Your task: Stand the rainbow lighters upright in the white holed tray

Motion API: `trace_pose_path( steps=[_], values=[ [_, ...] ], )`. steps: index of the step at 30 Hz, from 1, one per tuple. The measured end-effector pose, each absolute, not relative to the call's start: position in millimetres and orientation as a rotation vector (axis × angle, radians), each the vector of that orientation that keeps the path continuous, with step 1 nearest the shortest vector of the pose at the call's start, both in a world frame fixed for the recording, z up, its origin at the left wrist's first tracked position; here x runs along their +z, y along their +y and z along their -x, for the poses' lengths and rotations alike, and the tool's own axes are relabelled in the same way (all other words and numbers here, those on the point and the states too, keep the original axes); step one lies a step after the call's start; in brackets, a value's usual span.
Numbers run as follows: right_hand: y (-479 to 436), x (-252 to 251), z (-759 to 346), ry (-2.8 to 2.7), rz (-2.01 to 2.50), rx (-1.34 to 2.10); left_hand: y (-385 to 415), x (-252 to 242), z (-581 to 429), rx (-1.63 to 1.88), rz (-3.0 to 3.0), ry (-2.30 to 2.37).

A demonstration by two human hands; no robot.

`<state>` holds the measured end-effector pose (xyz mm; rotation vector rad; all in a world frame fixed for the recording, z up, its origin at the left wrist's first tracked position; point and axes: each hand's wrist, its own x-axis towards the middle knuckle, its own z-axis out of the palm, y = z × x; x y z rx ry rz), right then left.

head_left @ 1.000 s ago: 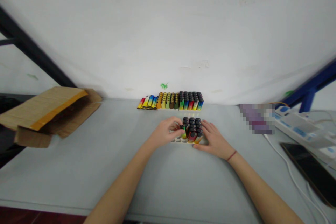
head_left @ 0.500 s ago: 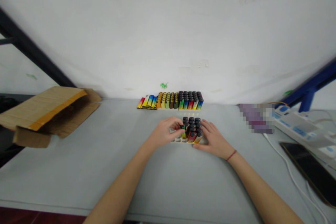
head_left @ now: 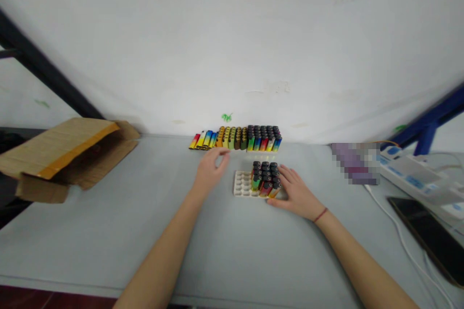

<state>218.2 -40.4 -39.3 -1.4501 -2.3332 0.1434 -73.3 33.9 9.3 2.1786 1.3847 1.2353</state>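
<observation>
A white tray (head_left: 241, 184) with round slots sits mid-table, its right part filled with upright black-capped lighters (head_left: 266, 177). My right hand (head_left: 295, 190) lies against the tray's right side, fingers spread along the lighters. My left hand (head_left: 210, 167) hovers to the left of the tray, fingers loosely curled and apart, nothing seen in it, a short way from the row of coloured lighters (head_left: 237, 138) lined up along the wall.
An open cardboard box (head_left: 68, 154) lies on its side at the far left. On the right are a power strip (head_left: 416, 174), white cables (head_left: 406, 246), a dark phone (head_left: 431, 236) and a blurred purple item (head_left: 353, 161). A blue frame bar (head_left: 431, 123) stands behind.
My left hand has left the lighters in the tray and moved up and left toward the row by the wall. The right hand has stayed put.
</observation>
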Motion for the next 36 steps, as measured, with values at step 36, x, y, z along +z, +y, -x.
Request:
trace_pose_path(
  steps=[36],
  values=[
    [-39.0, -40.9, -219.3, -2.326, 1.429, 0.137, 59.5, 1.2, 156.7, 0.53, -1.784, 2.373]
  ],
)
